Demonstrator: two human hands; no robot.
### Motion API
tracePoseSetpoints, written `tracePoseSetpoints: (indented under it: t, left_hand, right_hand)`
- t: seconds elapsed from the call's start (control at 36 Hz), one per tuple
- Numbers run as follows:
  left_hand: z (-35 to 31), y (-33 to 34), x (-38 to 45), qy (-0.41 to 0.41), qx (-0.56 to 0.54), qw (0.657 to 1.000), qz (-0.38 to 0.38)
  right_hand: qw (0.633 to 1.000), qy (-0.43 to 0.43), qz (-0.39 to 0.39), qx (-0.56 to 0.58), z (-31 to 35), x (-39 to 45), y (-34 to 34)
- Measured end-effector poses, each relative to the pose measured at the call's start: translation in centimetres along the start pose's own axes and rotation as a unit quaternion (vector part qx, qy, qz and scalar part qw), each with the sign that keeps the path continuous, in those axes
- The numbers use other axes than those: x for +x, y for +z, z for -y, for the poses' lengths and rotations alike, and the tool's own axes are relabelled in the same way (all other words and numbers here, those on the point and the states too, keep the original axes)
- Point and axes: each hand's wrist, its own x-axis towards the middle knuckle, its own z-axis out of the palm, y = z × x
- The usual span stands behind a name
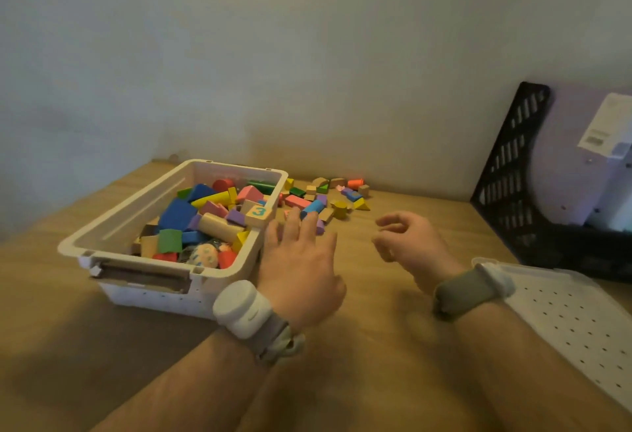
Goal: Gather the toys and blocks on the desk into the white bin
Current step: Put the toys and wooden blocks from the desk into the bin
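The white bin stands on the wooden desk at the left, holding several coloured wooden blocks and a small patterned ball. A heap of loose blocks lies on the desk just right of the bin, near the wall. My left hand is flat and open beside the bin's right wall, its fingertips reaching the near edge of the heap. My right hand hovers to the right of the heap with its fingers loosely curled and nothing visible in them.
The bin's perforated white lid lies on the desk at the lower right. A black mesh file holder with a pale purple box in it stands at the back right. The wall runs close behind the blocks.
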Motion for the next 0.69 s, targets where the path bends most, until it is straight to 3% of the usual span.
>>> tracePoseSetpoints:
  t: [0.14,0.31,0.53,0.61,0.69]
  left_hand:
    - [2.5,-2.6,0.9,-0.106,0.054,0.991,0.060]
    - [5.7,-4.3,0.2,-0.159,0.028,0.984,0.075]
    - [12.1,-7.1,-0.2,-0.229,-0.011,0.972,0.050]
    - [13.7,-7.0,0.1,-0.266,0.005,0.961,0.071]
    - [15.3,-6.7,0.3,-0.298,0.002,0.951,0.083]
  right_hand:
    - [0.993,-0.055,0.012,0.100,3.1,0.9,3.5]
    - [0.986,-0.109,0.049,0.115,7.1,1.5,7.0]
    - [0.974,-0.203,0.102,0.025,11.1,0.9,13.5]
    - [0.977,-0.207,0.047,-0.030,10.3,1.5,14.9]
    - [0.992,-0.115,-0.029,-0.050,8.6,2.4,15.2]
